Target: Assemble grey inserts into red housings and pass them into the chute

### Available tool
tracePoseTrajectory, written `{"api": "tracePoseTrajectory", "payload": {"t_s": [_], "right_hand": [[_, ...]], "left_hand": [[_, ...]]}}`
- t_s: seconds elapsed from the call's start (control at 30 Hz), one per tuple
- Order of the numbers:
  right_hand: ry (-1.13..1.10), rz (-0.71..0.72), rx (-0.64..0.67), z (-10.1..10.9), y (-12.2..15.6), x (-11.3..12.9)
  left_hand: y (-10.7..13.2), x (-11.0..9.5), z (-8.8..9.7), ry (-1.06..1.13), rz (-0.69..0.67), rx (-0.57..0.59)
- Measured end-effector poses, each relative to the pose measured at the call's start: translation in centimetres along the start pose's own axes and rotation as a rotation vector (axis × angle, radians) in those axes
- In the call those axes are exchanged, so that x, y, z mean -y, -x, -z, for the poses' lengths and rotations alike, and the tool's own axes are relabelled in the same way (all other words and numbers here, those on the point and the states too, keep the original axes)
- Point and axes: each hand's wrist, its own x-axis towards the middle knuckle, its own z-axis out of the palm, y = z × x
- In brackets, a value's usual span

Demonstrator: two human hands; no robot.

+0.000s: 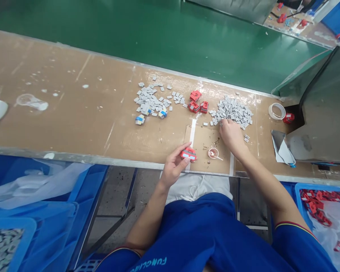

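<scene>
My left hand is closed around a red toy car body with grey and pale parts, held above the front edge of the bench. My right hand reaches to the near left side of a pile of small grey plastic pieces. Its fingers are pinched together at the pile, and what lies between them is hidden. A small cup with a white stick in it sits on a cardboard sheet between my hands. Beyond them stand several red car bodies.
A second heap of grey pieces lies left, beside blue-and-yellow blocks. At right are a tape roll and a metal housing. Blue bins flank me; the right bin holds red parts. A green conveyor belt runs behind.
</scene>
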Motion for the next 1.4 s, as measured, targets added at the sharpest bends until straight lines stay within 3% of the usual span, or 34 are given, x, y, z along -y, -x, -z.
{"api": "tracePoseTrajectory", "payload": {"t_s": [0.2, 0.3, 0.4, 0.47, 0.73, 0.83, 0.97, 1.1, 1.4], "right_hand": [[-0.124, 0.211, -0.091, 0.4, 2.9, -4.8], [0.003, 0.250, -0.048, 0.3, 5.3, -6.9], [0.127, 0.202, 0.076, 0.0, 6.7, -6.9], [0.097, 0.147, 0.075, -0.3, 6.8, -6.3], [-0.405, 0.044, -0.274, -2.7, 8.1, -7.1], [-0.618, 0.053, -0.369, -1.9, 10.5, -5.9], [-0.915, 0.192, -0.378, 0.5, 13.9, -1.3], [-1.048, 0.280, -0.384, 1.1, 14.9, 2.3], [-1.043, 0.251, -0.422, 0.4, 15.2, 2.4]], "left_hand": [[-0.1, -0.5, -0.6, 0.061, 0.027, 0.010], [-0.2, -0.6, -0.7, 0.060, 0.043, 0.017], [-0.3, -0.6, -0.7, 0.046, 0.057, 0.004], [-0.3, -0.6, -0.7, 0.031, 0.064, 0.002], [0.7, -1.2, -1.4, 0.056, 0.081, -0.036], [1.2, -1.7, -2.3, 0.042, 0.121, -0.006], [1.5, -2.2, -3.9, 0.006, 0.134, 0.054], [1.4, -2.5, -5.1, -0.042, 0.104, 0.109], [1.8, -2.7, -5.9, -0.105, 0.092, 0.123]]}}
